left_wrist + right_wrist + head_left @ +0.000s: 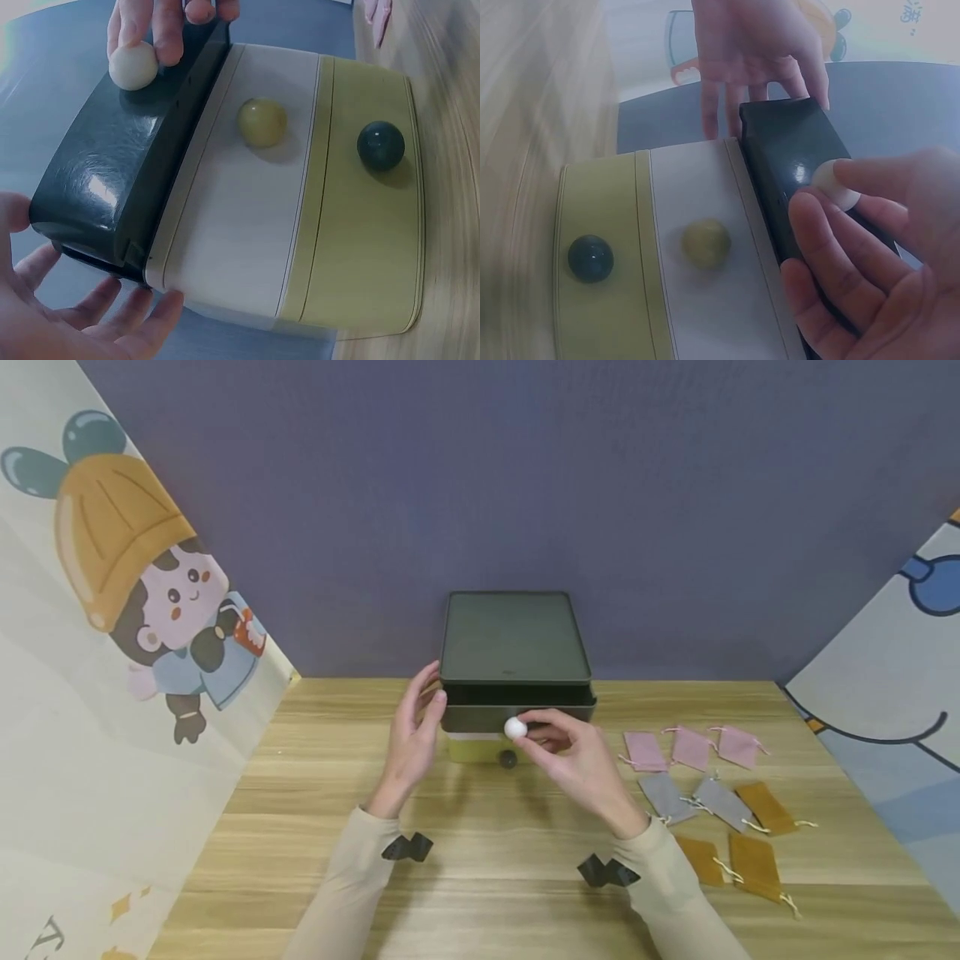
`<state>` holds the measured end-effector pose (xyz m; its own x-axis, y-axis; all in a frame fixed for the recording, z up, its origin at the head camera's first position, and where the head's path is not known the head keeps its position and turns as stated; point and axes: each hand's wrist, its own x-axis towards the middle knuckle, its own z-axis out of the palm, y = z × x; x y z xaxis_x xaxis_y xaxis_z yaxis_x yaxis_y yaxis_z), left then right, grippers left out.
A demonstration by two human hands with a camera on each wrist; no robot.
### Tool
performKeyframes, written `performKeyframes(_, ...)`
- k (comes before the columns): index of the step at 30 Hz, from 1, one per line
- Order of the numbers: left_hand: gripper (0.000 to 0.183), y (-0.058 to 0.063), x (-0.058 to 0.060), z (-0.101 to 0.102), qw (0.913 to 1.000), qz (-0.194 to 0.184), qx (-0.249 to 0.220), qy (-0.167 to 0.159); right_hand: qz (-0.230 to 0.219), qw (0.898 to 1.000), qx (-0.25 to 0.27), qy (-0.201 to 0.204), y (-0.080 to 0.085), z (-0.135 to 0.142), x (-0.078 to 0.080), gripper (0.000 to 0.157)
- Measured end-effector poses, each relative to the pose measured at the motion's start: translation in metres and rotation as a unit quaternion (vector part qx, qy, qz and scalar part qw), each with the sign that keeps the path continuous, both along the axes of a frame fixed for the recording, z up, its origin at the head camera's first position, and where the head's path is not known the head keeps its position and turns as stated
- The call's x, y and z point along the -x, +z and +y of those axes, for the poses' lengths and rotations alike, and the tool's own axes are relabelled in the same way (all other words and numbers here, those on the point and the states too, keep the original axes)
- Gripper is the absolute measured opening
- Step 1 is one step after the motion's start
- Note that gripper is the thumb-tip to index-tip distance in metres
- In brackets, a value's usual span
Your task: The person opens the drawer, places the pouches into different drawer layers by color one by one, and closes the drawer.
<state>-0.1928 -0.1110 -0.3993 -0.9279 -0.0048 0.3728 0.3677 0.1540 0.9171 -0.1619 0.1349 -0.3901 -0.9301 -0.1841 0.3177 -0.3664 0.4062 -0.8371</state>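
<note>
A small drawer cabinet [513, 635] with a dark green top stands against the back wall. Its dark green top drawer [90, 180] is pulled partly out, showing a dark gap under the top. My right hand [581, 764] pinches the round white knob [515, 727] of that drawer between thumb and fingers. At the cabinet's left side, my left hand [412, 735] has its fingers spread and loosely bent along the side by the top drawer. Below are a white drawer [232, 202] with a yellow knob [262, 122] and a yellow-green drawer [604, 202] with a dark green knob [591, 259].
To the right on the wooden table [480, 902] lie several drawstring pouches: pink pouches [691, 748], grey pouches [667, 798] and mustard pouches [756, 867]. A blue-purple wall [510, 477] rises behind the cabinet. Cartoon-printed panels flank the table on both sides.
</note>
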Motion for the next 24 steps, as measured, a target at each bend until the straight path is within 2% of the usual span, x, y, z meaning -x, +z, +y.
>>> performKeyframes(6,0.05,0.0,-0.002,-0.0042,0.9999,-0.009,0.009,-0.005,-0.002,1.0,-0.005,0.006,0.0008,-0.0007,-0.0019,0.024)
performKeyframes(16,0.051,0.0022,-0.0016,-0.0044,0.9997,-0.008,0.015,-0.016,0.019,1.0,-0.015,0.004,0.0002,-0.0004,-0.0043,0.025)
performKeyframes(20,0.05,0.002,-0.0002,-0.0052,0.9998,-0.005,0.007,-0.015,0.017,1.0,-0.018,0.011,0.0012,-0.001,-0.0057,0.025)
performKeyframes(24,0.051,0.004,0.0008,-0.0027,0.9994,-0.011,-0.008,-0.033,0.024,0.999,-0.027,0.01,0.003,0.0026,-0.0091,0.023)
